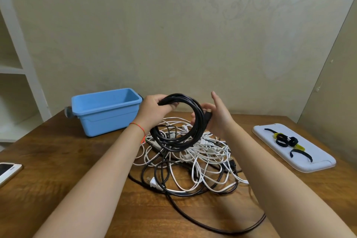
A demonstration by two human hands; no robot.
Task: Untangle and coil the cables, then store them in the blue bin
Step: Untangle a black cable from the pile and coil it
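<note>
- Left hand [154, 111] — fingers curled over the top of a black cable coil [178, 121], gripping it; the coil hangs as an upright ring above the table's middle.
- Right hand [216, 116] — thumb and lower fingers pinch the coil's right side, where a connector end shows; the index finger stands straight up, clear of the cable.
- A red string bracelet [140, 128] sits on the left wrist.
- Below the coil: a tangle of white and black cables [195, 158] spread over the centre of the wooden table [58, 160]. The coil's lower arc reaches down to the pile; whether it touches, I cannot tell.
- A white two-pin plug [153, 181] lies at the tangle's near-left side.
- One black cable [212, 226] trails from the pile toward the table's near edge, then curves back to the right.
- Blue bin [105, 112] stands at the far-left part of the table, open, near the far edge — nothing seen inside from this angle.
- White tray [316, 158] at the right edge of the table, holding black and yellow cable ties [286, 141], some rolled, some lying loose.
- Phone [8, 170] at the left edge, partly cut off by the frame.
- White shelving [17, 67] stands beyond the table's left side, against the wall.
</note>
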